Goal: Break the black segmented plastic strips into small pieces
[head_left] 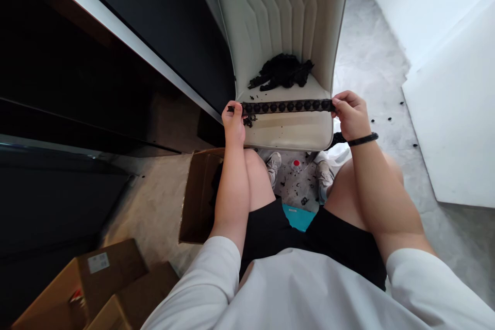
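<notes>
A black lace-like strip [288,106] with a row of round motifs is stretched level over the seat of a pale padded chair [286,136]. My left hand [234,118] pinches its left end, where a short tail pokes out past the fingers. At the other end, my right hand [351,111] grips the strip between thumb and fingers. Beyond it, a crumpled heap of black pieces [284,71] lies against the chair's backrest. Small black scraps [250,120] are scattered on the seat beside my left hand.
An open cardboard box [199,196] stands left of my knees, with more cartons [112,263] at lower left. Black bits litter the floor [297,180] around a red-and-white round object [296,164]. A dark cabinet [162,36] flanks the chair; a white panel [456,98] stands right.
</notes>
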### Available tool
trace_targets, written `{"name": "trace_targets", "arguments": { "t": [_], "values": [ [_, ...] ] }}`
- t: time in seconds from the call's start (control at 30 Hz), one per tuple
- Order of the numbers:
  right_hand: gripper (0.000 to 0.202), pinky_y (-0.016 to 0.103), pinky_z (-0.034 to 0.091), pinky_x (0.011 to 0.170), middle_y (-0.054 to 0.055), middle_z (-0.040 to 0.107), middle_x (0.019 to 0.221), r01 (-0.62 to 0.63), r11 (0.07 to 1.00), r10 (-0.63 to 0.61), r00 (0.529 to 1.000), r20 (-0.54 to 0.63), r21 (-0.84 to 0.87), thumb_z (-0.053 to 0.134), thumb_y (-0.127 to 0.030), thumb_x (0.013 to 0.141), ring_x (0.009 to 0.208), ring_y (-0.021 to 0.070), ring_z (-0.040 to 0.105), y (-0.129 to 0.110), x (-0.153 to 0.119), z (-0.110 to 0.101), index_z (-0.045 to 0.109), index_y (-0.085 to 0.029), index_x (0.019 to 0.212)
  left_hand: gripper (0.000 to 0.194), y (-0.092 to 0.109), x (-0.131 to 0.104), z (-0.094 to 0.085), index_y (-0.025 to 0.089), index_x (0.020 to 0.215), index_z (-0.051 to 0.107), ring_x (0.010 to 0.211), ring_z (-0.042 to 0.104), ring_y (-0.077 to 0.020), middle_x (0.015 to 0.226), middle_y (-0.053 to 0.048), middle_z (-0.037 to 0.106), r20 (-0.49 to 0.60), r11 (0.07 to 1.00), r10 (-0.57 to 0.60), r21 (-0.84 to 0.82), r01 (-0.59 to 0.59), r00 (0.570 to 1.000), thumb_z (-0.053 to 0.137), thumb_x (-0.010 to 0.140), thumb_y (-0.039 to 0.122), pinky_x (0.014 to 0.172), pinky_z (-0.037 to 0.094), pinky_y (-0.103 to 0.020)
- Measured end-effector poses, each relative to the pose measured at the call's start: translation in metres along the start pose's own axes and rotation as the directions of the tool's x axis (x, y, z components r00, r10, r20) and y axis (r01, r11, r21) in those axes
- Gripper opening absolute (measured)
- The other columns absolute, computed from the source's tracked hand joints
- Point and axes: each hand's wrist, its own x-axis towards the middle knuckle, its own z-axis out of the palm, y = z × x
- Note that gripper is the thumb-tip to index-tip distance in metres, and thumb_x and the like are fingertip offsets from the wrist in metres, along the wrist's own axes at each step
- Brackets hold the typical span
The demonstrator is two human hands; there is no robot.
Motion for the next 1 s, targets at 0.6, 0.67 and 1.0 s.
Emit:
{"name": "trace_targets", "arguments": {
  "t": [0.6, 0.67, 1.0],
  "values": [
    [0.021, 0.028, 0.045, 0.051, -0.002, 0.056, 0.070, -0.091, 0.996, 0.090, 0.996, 0.020, 0.026, 0.083, -0.032, 0.080, 0.056, 0.0121, 0.050, -0.002, -0.001, 0.002, 0.064, -0.024, 0.081, 0.077, 0.000, -0.003, 0.000, 0.024, 0.090, 0.066, 0.074, 0.060, -0.0145, 0.086, -0.001, 0.057, 0.108, 1.000, 0.015, 0.007, -0.016, 0.994, 0.095, 0.062, 0.089, 0.063, 0.055, -0.027],
    [0.021, 0.027, 0.047, 0.051, -0.002, 0.056, 0.071, -0.085, 0.996, 0.085, 0.996, 0.024, 0.026, 0.083, -0.032, 0.081, 0.056, 0.0117, 0.051, -0.002, -0.002, 0.002, 0.064, -0.024, 0.081, 0.075, 0.002, -0.005, 0.001, 0.024, 0.091, 0.065, 0.077, 0.063, -0.0152, 0.091, -0.003, 0.062, 0.115, 1.000, -0.002, 0.007, 0.001, 0.993, 0.094, 0.065, 0.088, 0.063, 0.058, -0.028],
    [0.011, 0.025, 0.044, 0.050, -0.003, 0.056, 0.064, -0.145, 0.989, 0.145, 0.989, 0.002, -0.037, 0.075, -0.021, 0.078, 0.052, 0.0111, 0.051, -0.009, -0.003, 0.004, 0.065, -0.023, 0.076, 0.087, 0.004, -0.011, 0.007, 0.025, 0.101, 0.063, 0.063, 0.072, -0.0128, 0.084, 0.001, 0.068, 0.097, 0.978, -0.205, -0.008, 0.207, 0.974, 0.088, 0.061, 0.097, 0.061, 0.066, -0.027]
  ]
}}
